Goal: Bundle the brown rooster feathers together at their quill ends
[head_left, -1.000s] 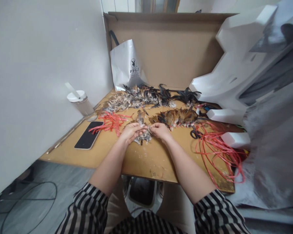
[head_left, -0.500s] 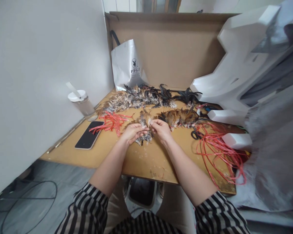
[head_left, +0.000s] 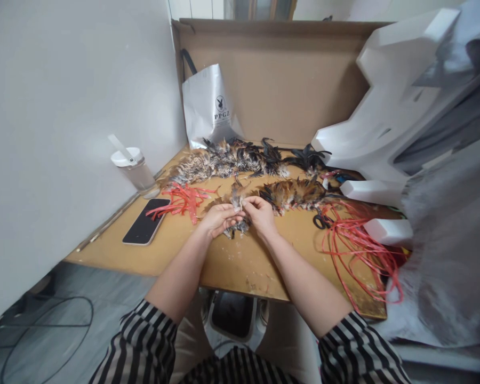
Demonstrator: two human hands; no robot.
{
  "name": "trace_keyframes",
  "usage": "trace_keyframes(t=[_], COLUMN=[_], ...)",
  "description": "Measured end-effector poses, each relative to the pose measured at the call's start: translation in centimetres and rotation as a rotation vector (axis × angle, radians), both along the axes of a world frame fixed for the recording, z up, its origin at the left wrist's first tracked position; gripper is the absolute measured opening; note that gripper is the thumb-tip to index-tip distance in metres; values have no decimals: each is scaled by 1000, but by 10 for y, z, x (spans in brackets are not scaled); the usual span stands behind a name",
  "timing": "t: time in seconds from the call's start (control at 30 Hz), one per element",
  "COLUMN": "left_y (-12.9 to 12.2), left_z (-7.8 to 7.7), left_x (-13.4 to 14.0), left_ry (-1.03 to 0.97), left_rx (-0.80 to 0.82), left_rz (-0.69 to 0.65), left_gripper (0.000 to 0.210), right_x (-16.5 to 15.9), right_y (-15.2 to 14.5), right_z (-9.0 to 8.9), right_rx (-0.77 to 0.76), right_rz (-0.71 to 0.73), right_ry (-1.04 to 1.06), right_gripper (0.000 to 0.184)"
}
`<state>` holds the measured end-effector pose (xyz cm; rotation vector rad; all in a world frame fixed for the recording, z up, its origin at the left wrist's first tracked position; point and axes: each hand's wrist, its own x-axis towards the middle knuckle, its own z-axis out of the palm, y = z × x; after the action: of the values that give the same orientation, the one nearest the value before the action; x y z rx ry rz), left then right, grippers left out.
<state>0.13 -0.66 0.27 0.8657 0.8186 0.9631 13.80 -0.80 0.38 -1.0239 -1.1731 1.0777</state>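
Feather tuft (head_left: 236,192) held in the left hand (head_left: 221,220), over the bench (head_left: 176,253).
Left fingers grasp its base; the right hand (head_left: 263,216) touches there (whether gripping, cannot tell). Red strips (head_left: 188,200) partly overlie the phone (head_left: 141,226).

The feather tuft (head_left: 237,196) is tawny and greyish white. The front feather row (head_left: 296,192) is rusty brown streaked with black, while the back feather row (head_left: 234,160) is mottled cream, brown and black. The strips (head_left: 186,200) are red, the tabletop (head_left: 260,266) ochre. The sleeves (head_left: 150,338) wear black and pale grey stripes (the boldest pattern), and the silvery bag (head_left: 202,106) carries black lettering and a black rabbit-head emblem. The cup lid (head_left: 125,156) is white.
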Motion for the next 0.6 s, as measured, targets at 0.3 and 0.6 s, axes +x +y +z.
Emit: trace_keyframes(t=[0.3,0.6], left_y=[2,-2], left_z=[-4,2], left_x=[0,5], left_ry=[-79,56], left_rx=[-21,99], left_rz=[-16,88], left_gripper=[9,15], right_x=[-3,0], right_y=[-1,-3], right_z=[-2,6], right_rx=[23,-131], right_rz=[-9,83], right_ry=[-15,105], right_gripper=[25,28])
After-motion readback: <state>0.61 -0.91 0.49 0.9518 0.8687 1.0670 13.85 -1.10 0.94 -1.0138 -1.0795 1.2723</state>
